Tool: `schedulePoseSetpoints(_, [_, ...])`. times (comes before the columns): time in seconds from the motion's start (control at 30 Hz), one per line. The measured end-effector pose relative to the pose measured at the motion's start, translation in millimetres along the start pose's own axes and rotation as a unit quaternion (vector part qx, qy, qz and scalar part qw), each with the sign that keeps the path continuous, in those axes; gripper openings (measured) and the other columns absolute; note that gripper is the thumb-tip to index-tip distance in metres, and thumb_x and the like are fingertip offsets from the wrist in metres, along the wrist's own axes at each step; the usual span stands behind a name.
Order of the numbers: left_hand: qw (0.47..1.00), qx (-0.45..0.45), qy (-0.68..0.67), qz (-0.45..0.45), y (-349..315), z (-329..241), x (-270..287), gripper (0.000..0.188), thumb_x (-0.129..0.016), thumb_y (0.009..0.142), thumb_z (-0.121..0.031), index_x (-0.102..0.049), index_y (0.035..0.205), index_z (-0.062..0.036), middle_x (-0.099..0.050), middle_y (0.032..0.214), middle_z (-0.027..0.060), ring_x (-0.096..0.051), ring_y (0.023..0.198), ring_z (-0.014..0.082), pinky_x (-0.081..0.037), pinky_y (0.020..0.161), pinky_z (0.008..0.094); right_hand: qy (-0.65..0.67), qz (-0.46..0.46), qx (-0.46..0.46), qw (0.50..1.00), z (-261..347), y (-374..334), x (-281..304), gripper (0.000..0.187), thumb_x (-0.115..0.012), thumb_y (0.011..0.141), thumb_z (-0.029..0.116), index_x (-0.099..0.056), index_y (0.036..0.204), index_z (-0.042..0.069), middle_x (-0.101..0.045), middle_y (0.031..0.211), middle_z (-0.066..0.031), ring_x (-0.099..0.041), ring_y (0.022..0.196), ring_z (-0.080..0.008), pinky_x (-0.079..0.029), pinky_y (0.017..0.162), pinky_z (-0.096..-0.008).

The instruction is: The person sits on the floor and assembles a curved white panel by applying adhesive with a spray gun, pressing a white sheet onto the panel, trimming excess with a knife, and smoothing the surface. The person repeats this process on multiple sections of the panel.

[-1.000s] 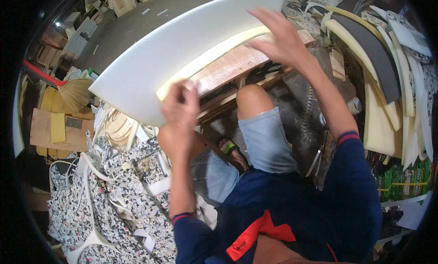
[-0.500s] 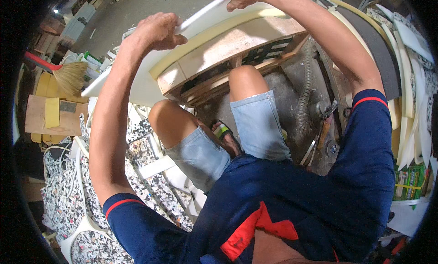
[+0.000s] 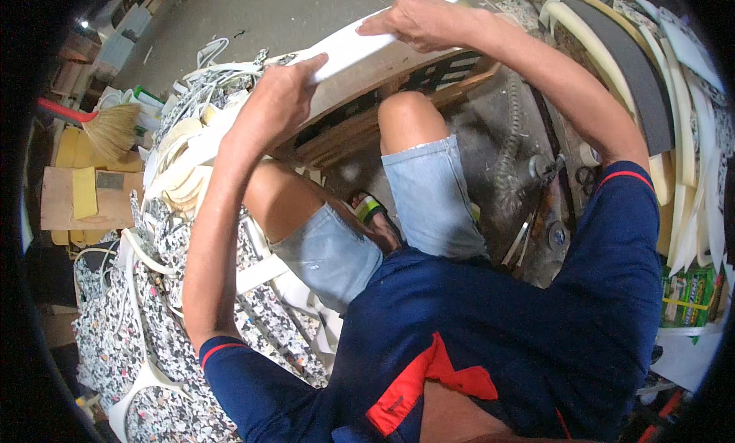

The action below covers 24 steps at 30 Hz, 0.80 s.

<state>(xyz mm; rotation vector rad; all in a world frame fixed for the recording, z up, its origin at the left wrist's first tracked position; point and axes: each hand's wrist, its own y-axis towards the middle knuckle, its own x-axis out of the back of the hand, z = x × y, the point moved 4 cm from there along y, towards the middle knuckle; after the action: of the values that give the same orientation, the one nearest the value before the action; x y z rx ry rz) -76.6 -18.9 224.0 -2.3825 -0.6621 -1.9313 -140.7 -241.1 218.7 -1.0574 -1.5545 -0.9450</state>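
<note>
A long white foam sheet (image 3: pixel 346 54) stretches slantwise before me, over a wooden frame. My left hand (image 3: pixel 282 97) grips its near edge left of the middle, the index finger lying along the foam. Farther right, my right hand (image 3: pixel 419 23) pinches the same sheet from above, fingertips pressed on its face. Under it shows the wooden frame (image 3: pixel 366 87) with dark slatted openings, partly hidden by the sheet and my forearms. The sheet's left part runs behind my left forearm.
Speckled foam offcuts (image 3: pixel 153 305) and curled white strips pile at my left. A straw broom (image 3: pixel 115 133) lies beyond them. Bent foam sheets (image 3: pixel 651 83) lean at the right. A ribbed hose (image 3: pixel 509 160) and tools lie on the floor near my knee.
Both hands have come nearer to me with the white sheet, which has tilted and now shows more of its white face between them. The cream foam beneath it no longer shows.
</note>
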Motion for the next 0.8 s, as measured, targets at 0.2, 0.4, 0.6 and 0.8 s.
schedulePoseSetpoints(0.2, [0.999,0.005,-0.014,-0.029,-25.3,-13.5,-29.3,0.04,-0.054,0.088,0.006,-0.055,0.128,0.0019,-0.063,0.12,0.031,-0.06,0.118,0.0436,-0.052,0.099,0.0482,-0.003,-0.141,0.024,0.99,22.5,-32.2,-23.5,0.055,-0.058,0.087,-0.001,-0.056,0.14,0.013,-0.065,0.134,-0.0111,-0.07,0.106,-0.0327,-0.061,0.085,-0.0438])
schedulePoseSetpoints(0.4, [0.997,-0.013,0.062,-0.043,-41.7,-18.8,-56.8,0.047,-0.053,0.087,0.008,-0.052,0.134,0.0019,-0.058,0.136,0.0272,-0.054,0.131,0.0409,-0.046,0.11,0.0489,-0.048,-0.173,0.003,0.984,43.4,-48.1,-55.9,0.044,-0.053,0.094,0.01,-0.055,0.138,0.006,-0.061,0.137,-0.0155,-0.064,0.12,-0.0323,-0.057,0.094,-0.0455])
schedulePoseSetpoints(0.6, [0.996,-0.01,0.077,-0.045,-51.9,-18.5,-72.2,0.05,-0.052,0.087,0.009,-0.051,0.137,0.0044,-0.056,0.141,0.0251,-0.051,0.134,0.0402,-0.044,0.112,0.0476,-0.039,-0.176,-0.026,0.983,60.2,-54.4,-70.8,0.044,-0.052,0.097,0.014,-0.053,0.14,0.003,-0.058,0.14,-0.0188,-0.056,0.132,-0.0337,-0.049,0.106,-0.0531])
schedulePoseSetpoints(0.8, [0.992,-0.02,0.108,-0.062,-57.9,-21.2,-85.0,0.049,-0.053,0.088,0.006,-0.052,0.137,0.0081,-0.057,0.139,0.026,-0.052,0.134,0.0404,-0.044,0.112,0.0483,-0.04,-0.173,-0.04,0.983,69.4,-59.8,-77.0,0.043,-0.051,0.098,0.013,-0.054,0.139,0.001,-0.057,0.14,-0.0208,-0.054,0.133,-0.0365,-0.047,0.107,-0.0552])
